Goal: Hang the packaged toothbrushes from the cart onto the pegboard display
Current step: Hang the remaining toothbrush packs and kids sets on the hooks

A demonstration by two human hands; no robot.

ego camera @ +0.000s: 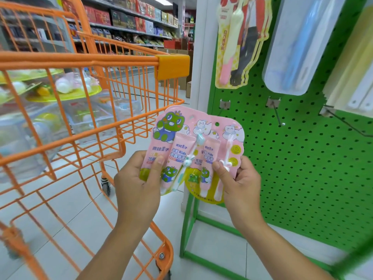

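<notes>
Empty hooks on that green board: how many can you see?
3: left hook above the pink packs, middle hook, right hook near the edge. Others may hide behind hanging packages.

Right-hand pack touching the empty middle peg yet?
Apart. In the head view the right hand holds the pink pack low and left of the empty peg; green pegboard shows between the pack's edge and the peg tip.

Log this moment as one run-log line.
left hand holds front pack | right hand holds rear pack | hook bare
</notes>
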